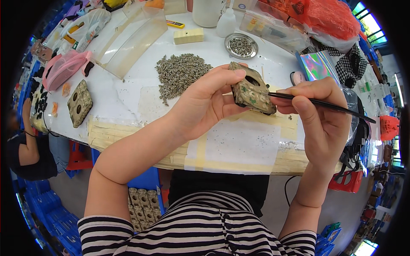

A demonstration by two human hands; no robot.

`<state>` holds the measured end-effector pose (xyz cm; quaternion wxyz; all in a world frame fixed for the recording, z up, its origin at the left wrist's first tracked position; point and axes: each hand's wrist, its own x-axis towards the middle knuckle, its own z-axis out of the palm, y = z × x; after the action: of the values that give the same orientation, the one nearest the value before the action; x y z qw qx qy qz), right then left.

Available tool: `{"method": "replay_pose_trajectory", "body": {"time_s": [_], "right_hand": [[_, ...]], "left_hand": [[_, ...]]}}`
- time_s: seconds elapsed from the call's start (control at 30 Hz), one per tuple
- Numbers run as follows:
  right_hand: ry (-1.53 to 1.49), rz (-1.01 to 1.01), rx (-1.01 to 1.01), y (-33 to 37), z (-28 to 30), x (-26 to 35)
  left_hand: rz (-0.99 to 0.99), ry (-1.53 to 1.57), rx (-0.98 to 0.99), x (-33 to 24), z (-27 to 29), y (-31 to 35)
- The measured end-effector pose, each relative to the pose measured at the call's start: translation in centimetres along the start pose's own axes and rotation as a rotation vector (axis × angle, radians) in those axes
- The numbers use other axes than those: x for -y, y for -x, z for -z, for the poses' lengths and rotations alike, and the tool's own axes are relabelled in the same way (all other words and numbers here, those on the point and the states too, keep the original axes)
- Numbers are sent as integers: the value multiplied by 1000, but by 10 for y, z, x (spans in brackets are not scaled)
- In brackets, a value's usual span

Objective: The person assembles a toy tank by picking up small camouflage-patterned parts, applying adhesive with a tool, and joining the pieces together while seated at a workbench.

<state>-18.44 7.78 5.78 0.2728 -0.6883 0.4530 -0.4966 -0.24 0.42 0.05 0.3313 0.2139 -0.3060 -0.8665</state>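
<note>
Left hand (205, 102): closed on a small grey-green encrusted block with two round holes (250, 90), held tilted above the white bench (128, 89).
Right hand (318, 109): pinches a thin black brush (324, 103); its tip touches the block's side.
Grey pile of small gravel-like bits (179, 73): on the bench, just beyond the left hand.
Second encrusted two-hole block (79, 103): lying flat, well to the left.
Round metal dish of grey bits (241, 45): farther back.
Pink plastic basket (64, 68): left rim.
</note>
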Motion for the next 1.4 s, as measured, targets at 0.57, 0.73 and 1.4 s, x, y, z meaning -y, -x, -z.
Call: {"method": "replay_pose_trajectory", "body": {"time_s": [0.57, 0.73, 1.4], "right_hand": [[60, -49, 14, -1, 0, 3], [61, -32, 17, -1, 0, 2], [17, -32, 0, 0, -1, -2]], "left_hand": [[4, -20, -4, -1, 0, 0], [1, -14, 4, 0, 2, 0], [-2, -17, -12, 0, 0, 0]]}}
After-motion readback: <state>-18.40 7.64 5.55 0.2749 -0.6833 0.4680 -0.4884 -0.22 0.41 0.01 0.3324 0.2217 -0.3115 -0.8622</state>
